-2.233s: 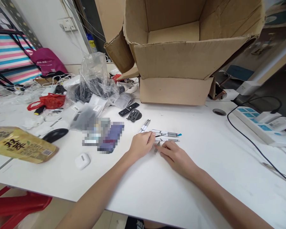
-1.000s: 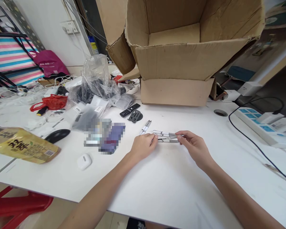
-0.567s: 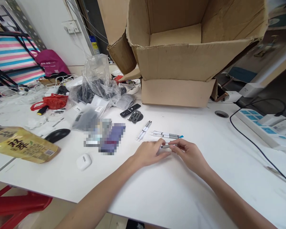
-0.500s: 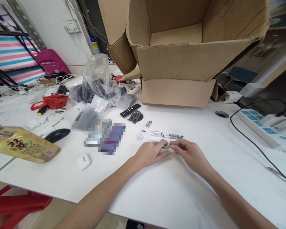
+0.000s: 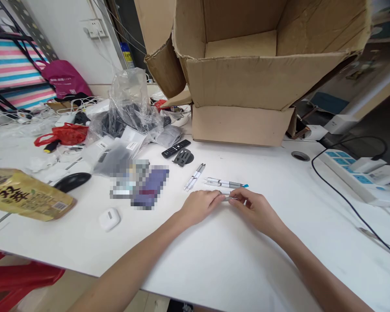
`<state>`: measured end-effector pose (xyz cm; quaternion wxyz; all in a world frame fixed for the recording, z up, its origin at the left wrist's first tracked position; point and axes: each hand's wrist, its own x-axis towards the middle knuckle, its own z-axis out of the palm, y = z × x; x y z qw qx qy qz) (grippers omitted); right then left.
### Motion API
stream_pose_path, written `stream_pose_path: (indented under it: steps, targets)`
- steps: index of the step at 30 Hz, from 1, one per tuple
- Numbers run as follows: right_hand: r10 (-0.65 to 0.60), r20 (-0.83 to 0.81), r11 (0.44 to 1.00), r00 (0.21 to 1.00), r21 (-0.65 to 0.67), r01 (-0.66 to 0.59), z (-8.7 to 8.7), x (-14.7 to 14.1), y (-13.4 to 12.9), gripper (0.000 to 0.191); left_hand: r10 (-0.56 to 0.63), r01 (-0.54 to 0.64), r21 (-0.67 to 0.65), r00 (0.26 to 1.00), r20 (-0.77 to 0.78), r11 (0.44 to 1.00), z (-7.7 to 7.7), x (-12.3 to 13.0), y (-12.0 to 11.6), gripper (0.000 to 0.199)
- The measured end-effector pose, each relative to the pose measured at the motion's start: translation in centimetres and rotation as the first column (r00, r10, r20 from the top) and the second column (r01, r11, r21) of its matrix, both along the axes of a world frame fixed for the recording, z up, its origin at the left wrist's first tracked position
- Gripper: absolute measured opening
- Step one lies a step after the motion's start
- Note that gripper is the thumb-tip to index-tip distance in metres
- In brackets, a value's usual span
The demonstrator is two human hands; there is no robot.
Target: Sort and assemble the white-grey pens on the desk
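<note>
Near the middle of the white table, my left hand (image 5: 202, 206) and my right hand (image 5: 254, 208) meet fingertip to fingertip on a thin grey and white pen (image 5: 227, 198). Both hands have their fingers closed on it, and they cover most of its length. Just beyond them lies a pair of white and grey pens (image 5: 224, 183) with a blue piece at the right end. Two more pens (image 5: 195, 177) rest side by side at a slant to the left. Behind those are a black remote (image 5: 176, 148) and a dark grey flat part (image 5: 183, 157).
A large open cardboard box (image 5: 237, 125) stands at the back. On the left are a yellow pouch (image 5: 26, 195), a white earphone case (image 5: 109, 219), a black oval object (image 5: 72, 182) and plastic bags (image 5: 130, 104). A power strip (image 5: 360, 177) with a black cable lies on the right.
My left fingers have drawn closer together around the pen. The table items appear slightly farther left as the view has shifted a little.
</note>
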<state>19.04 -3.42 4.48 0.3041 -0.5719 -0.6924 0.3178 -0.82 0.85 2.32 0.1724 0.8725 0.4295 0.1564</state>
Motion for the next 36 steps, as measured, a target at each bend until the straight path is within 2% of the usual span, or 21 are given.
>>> stream_pose_path:
  steps: [5,7,11,12,14,16,18,20,22,26,28,30,32,34,36]
  targets:
    - [-0.045,0.047,0.998,0.998,-0.051,0.048,-0.3,-0.1,-0.1,0.053,-0.102,0.103,-0.011,0.991,0.09,0.995,0.0,0.0,-0.4,0.034]
    - [-0.032,0.03,0.997,0.999,-0.063,0.033,-0.3,-0.1,-0.1,0.051,-0.128,0.127,0.015,0.987,0.098,0.992,0.0,0.0,-0.5,0.028]
    - [0.055,-0.034,0.998,0.998,0.006,-0.055,-0.2,-0.1,-0.1,0.027,-0.109,0.108,0.023,0.992,0.058,0.994,0.3,-0.2,-0.4,0.027]
    - [0.061,-0.037,0.998,0.997,0.019,-0.061,-0.3,-0.2,-0.1,0.027,-0.112,0.111,0.028,0.993,0.042,0.993,0.4,-0.2,-0.4,0.029]
    - [0.044,-0.031,0.999,0.999,0.012,-0.043,-0.5,-0.4,-0.1,0.039,-0.133,0.132,0.037,0.991,0.018,0.991,0.5,-0.2,-0.5,0.033]
    - [-0.013,-0.033,0.997,0.999,-0.07,0.01,-0.7,-0.6,-0.2,0.05,-0.148,0.148,0.026,0.989,0.0,0.989,0.4,-0.1,-0.6,0.031]
    - [-0.067,-0.045,0.977,0.997,-0.208,0.056,-0.7,-0.7,-0.2,0.055,-0.155,0.155,0.029,0.988,-0.009,0.987,0.1,-0.1,-0.6,0.034]
    - [-0.088,-0.049,0.96,0.995,-0.269,0.072,-0.6,-0.7,-0.3,0.056,-0.159,0.159,0.061,0.987,-0.006,0.985,-0.2,-0.1,-0.5,0.033]
    - [-0.057,-0.05,0.979,0.997,-0.196,0.046,-0.3,-0.7,-0.3,0.052,-0.159,0.157,0.09,0.987,0.009,0.983,-0.4,-0.2,-0.2,0.026]
    - [0.041,-0.057,0.999,0.998,-0.004,-0.041,0.0,-0.6,-0.3,0.028,-0.143,0.141,0.094,0.99,0.016,0.986,-0.1,-0.3,0.0,0.026]
    - [0.048,-0.04,0.999,0.998,0.02,-0.048,-0.2,-0.7,-0.3,0.031,-0.152,0.151,0.099,0.988,0.007,0.984,0.1,-0.3,-0.1,0.03]
    - [-0.001,-0.04,0.999,0.999,-0.032,0.0,-0.4,-0.9,-0.4,0.043,-0.155,0.156,0.086,0.988,-0.009,0.984,0.1,-0.2,-0.3,0.031]
    - [-0.063,-0.08,0.987,0.995,-0.153,0.05,-0.6,-1.1,-0.5,0.051,-0.161,0.162,0.065,0.987,-0.021,0.985,-0.1,-0.1,-0.5,0.028]
    - [-0.082,-0.123,0.965,0.989,-0.259,0.047,-0.7,-1.2,-0.5,0.055,-0.166,0.168,0.076,0.986,-0.028,0.983,-0.2,0.0,-0.5,0.035]
    - [-0.056,-0.147,0.961,0.988,-0.277,0.014,-0.6,-1.1,-0.5,0.056,-0.161,0.165,0.106,0.986,-0.042,0.981,-0.2,-0.1,-0.3,0.029]
